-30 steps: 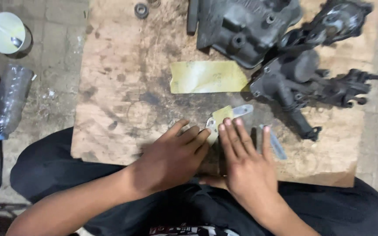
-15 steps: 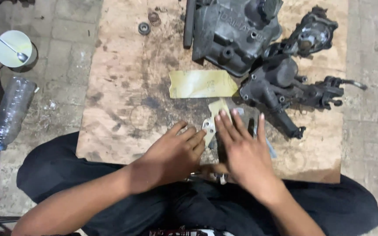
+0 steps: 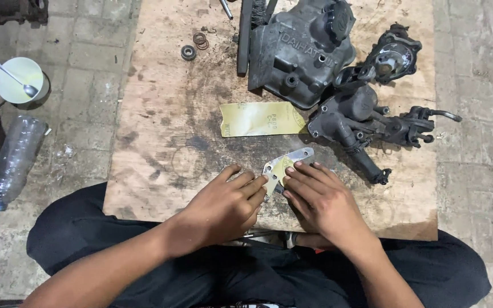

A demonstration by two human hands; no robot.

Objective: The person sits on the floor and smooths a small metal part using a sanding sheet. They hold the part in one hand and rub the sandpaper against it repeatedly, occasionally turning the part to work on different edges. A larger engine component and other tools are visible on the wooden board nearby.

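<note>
Both hands lie flat, fingers spread, gripping nothing: the left hand [image 3: 223,208] pins the flat metal plate [image 3: 288,161] at its near end, while the right hand [image 3: 320,199] presses a small yellowish, seemingly abrasive, scrap [image 3: 281,169] onto it, on the stained plywood board [image 3: 161,137]. Beyond the fingertips lies a larger yellow sheet [image 3: 261,118], with greasy dark castings [image 3: 360,117] past it.

Head view, straight down, close overhead.

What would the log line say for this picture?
left hand: pressing metal plate | right hand: on yellow paper piece | wooden board: bears both
</note>
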